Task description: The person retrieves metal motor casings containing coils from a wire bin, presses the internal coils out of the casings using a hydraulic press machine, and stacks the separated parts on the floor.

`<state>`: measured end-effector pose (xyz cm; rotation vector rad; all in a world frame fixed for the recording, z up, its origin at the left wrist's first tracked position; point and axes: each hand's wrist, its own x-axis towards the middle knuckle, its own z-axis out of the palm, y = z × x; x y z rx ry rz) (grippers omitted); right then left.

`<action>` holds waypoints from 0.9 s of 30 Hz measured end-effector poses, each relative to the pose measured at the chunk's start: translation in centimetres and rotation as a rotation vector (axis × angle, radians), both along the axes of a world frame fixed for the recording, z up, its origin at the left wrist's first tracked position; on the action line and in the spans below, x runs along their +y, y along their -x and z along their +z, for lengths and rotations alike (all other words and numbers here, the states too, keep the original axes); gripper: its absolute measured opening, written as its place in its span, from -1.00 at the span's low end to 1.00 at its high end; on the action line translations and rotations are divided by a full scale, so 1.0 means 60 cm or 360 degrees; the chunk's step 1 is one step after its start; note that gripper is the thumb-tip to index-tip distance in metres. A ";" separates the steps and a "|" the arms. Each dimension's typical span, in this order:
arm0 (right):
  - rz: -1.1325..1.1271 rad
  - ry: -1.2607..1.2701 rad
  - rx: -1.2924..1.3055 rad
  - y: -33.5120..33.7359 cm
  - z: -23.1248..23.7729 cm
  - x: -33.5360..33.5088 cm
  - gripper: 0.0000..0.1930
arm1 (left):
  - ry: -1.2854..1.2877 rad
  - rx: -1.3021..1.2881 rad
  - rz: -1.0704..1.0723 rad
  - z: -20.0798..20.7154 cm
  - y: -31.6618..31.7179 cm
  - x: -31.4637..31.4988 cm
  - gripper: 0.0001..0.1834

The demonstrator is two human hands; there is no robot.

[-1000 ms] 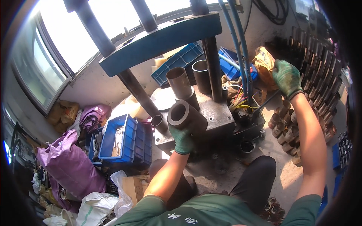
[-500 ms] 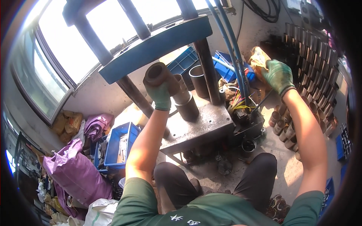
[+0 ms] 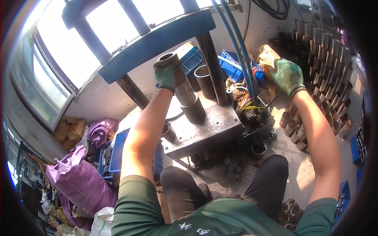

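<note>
My left hand (image 3: 165, 77), in a green glove, grips a dark thick-walled metal ring (image 3: 167, 59) from its near side. The ring sits at the top of a shiny metal cylinder (image 3: 184, 91), which rises from a wider dark steel sleeve (image 3: 194, 113) on the press table (image 3: 214, 131). Whether the ring's full weight rests there I cannot tell. My right hand (image 3: 289, 77), gloved too, is closed against a crumpled yellow-brown wrapped thing (image 3: 268, 57) behind the blue pipes; its covered shape is hidden.
The press's blue crossplate (image 3: 157, 45) hangs above, with dark columns (image 3: 214, 69) beside the work. Another open steel tube (image 3: 204, 82) stands behind, and a smaller one (image 3: 168, 133) at the left. Stacked metal tubes (image 3: 325, 59) fill the right; a purple sack (image 3: 80, 173) stands left.
The ring in my left hand has moved from the cylinder's left side onto its top and turned more upright. My right hand keeps its place. The view has shifted slightly.
</note>
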<state>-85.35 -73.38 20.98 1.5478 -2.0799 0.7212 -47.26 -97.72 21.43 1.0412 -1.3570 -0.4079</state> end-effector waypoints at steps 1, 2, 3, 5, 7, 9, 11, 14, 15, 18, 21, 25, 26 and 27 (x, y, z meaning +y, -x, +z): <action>0.0002 0.0002 0.0021 0.005 -0.003 -0.002 -0.64 | 0.0019 0.0051 -0.0052 -0.007 -0.001 -0.005 -0.40; 0.0006 0.0004 0.0042 0.006 -0.005 -0.003 -0.64 | 0.0017 0.0051 -0.0049 -0.015 -0.002 -0.009 -0.40; 0.0008 -0.0003 0.0041 0.004 -0.006 -0.002 -0.64 | 0.0035 0.0084 0.0040 -0.023 0.001 -0.009 -0.38; 0.0047 0.0040 0.0050 -0.003 -0.003 0.004 -0.66 | 0.0044 0.0115 0.0136 -0.035 -0.008 -0.009 -0.36; 0.0041 0.0084 0.0135 0.006 -0.013 0.018 -0.70 | -0.0101 0.0229 -0.0314 -0.033 0.000 0.015 -0.34; 0.0096 0.0096 0.0161 -0.006 -0.012 0.027 -0.72 | -0.0117 0.0182 -0.0297 -0.041 -0.011 0.010 -0.34; 0.0124 0.0054 0.0129 -0.019 -0.014 0.036 -0.72 | -0.0092 0.0107 -0.0251 -0.062 -0.022 0.001 -0.46; 0.0141 -0.0055 0.0049 -0.022 -0.017 0.080 -0.69 | -0.0177 0.0025 -0.0371 -0.095 -0.034 0.022 -0.17; 0.0155 -0.0069 0.0038 -0.026 -0.027 0.090 -0.70 | -0.0169 0.0019 -0.0338 -0.107 -0.064 0.028 -0.17; 0.0296 -0.0127 -0.0054 -0.012 -0.068 0.153 -0.75 | -0.0222 0.0045 -0.0144 -0.187 -0.120 0.060 -0.06; 0.0491 -0.0209 -0.0086 -0.006 -0.092 0.218 -0.72 | -0.0174 -0.0391 0.0573 -0.294 -0.179 0.124 0.06; 0.0698 -0.0754 -0.0916 -0.003 -0.089 0.232 -0.63 | -0.0803 -0.0515 0.0962 -0.367 -0.232 0.189 0.11; 0.0648 -0.0872 -0.0625 -0.013 -0.080 0.235 -0.69 | -0.0968 -0.0460 0.0892 -0.376 -0.242 0.188 0.10; 0.0638 -0.0965 -0.0319 -0.032 -0.065 0.231 -0.72 | -0.0901 -0.0290 0.0803 -0.403 -0.288 0.173 0.06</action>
